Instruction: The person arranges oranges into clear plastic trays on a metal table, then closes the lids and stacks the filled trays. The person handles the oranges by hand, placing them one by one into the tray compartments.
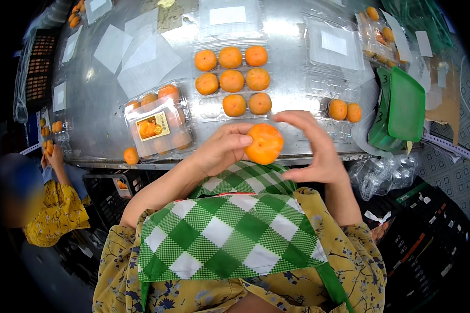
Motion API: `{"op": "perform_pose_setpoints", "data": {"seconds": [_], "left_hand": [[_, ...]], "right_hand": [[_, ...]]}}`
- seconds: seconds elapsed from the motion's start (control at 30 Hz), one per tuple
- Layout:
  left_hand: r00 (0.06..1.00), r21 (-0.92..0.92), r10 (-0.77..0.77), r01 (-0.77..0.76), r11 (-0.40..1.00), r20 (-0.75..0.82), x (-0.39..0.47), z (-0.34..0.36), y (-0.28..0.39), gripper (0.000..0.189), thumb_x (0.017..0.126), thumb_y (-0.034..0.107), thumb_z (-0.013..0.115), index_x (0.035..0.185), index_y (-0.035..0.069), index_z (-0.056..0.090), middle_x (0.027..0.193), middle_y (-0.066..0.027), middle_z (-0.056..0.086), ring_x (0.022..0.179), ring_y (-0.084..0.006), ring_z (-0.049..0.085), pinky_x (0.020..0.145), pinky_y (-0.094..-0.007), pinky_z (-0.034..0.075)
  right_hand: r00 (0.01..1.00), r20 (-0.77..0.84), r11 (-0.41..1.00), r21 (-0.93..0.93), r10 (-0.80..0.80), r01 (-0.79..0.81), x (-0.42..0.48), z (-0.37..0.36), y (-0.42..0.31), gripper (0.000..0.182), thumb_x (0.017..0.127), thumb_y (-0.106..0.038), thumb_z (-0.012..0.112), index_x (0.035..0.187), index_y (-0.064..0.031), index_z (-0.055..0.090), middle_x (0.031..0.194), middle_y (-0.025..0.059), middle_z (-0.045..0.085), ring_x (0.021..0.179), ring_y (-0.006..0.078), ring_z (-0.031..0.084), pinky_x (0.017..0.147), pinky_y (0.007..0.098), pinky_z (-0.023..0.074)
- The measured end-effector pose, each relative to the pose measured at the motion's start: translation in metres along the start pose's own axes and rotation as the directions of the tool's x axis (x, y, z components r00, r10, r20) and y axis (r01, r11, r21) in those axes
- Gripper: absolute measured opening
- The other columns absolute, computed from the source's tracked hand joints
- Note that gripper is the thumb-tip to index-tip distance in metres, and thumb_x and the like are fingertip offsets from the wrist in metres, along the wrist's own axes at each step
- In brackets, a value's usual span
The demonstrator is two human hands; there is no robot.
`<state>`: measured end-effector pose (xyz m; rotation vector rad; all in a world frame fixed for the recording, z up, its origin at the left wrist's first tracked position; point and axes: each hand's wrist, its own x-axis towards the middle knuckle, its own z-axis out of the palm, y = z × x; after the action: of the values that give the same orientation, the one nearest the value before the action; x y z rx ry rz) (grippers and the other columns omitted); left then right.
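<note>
An orange persimmon is held between the thumb and fingers of my left hand, just over the front edge of the steel table. To its right, my right hand is spread with thumb and fingers apart, holding nothing. Beyond them lies a clear plastic tray with several persimmons in rows; its front left hollow holds no fruit. Left of my hands sits a lidded clear pack of persimmons bearing a label, with a loose persimmon at its corner.
Two persimmons rest in another clear tray at right. A green plastic container stands at the right table edge. White sheets lie at back left. A co-worker's hands hold fruit at far left. Black crates stand below right.
</note>
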<state>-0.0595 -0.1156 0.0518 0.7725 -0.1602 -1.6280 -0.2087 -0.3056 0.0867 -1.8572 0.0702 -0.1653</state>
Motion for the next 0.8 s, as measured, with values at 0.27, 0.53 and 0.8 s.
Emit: {"op": "perform_pose_setpoints", "data": {"seconds": [0.27, 0.53, 0.8], "left_hand": [[1.000, -0.133, -0.011, 0.011, 0.991, 0.002, -0.010, 0.000, 0.006, 0.066, 0.085, 0.041, 0.064, 0.131, -0.003, 0.048, 0.120, -0.0161, 0.059, 0.108, -0.0283, 0.062, 0.099, -0.0406, 0.049], [0.902, 0.485, 0.391, -0.264, 0.834, -0.182, -0.022, 0.024, 0.006, 0.070, 0.076, 0.008, 0.080, 0.136, 0.004, 0.045, 0.129, -0.0090, 0.054, 0.116, -0.0175, 0.057, 0.098, -0.0353, 0.048], [0.852, 0.608, 0.505, -0.332, 0.721, -0.134, -0.025, 0.021, 0.006, 0.066, 0.073, 0.007, 0.081, 0.132, 0.003, 0.051, 0.125, -0.0075, 0.054, 0.116, -0.0180, 0.057, 0.096, -0.0341, 0.049]], "right_hand": [[0.985, -0.149, 0.996, -0.055, -0.082, 0.075, 0.022, 0.042, -0.006, 0.065, 0.061, -0.010, 0.083, 0.121, -0.0035, 0.058, 0.115, 0.0128, 0.062, 0.106, 0.0311, 0.058, 0.090, 0.0398, 0.0479], [0.961, -0.272, 0.976, -0.216, -0.044, -0.016, 0.017, 0.054, -0.010, 0.061, 0.061, -0.007, 0.081, 0.118, -0.0039, 0.059, 0.113, 0.0129, 0.061, 0.102, 0.0301, 0.059, 0.085, 0.0397, 0.0493], [0.979, -0.136, 0.964, 0.241, 0.149, -0.114, 0.014, 0.038, -0.018, 0.054, 0.074, -0.009, 0.066, 0.127, -0.0056, 0.058, 0.121, 0.0095, 0.058, 0.104, 0.0194, 0.057, 0.085, 0.0328, 0.0451]]}}
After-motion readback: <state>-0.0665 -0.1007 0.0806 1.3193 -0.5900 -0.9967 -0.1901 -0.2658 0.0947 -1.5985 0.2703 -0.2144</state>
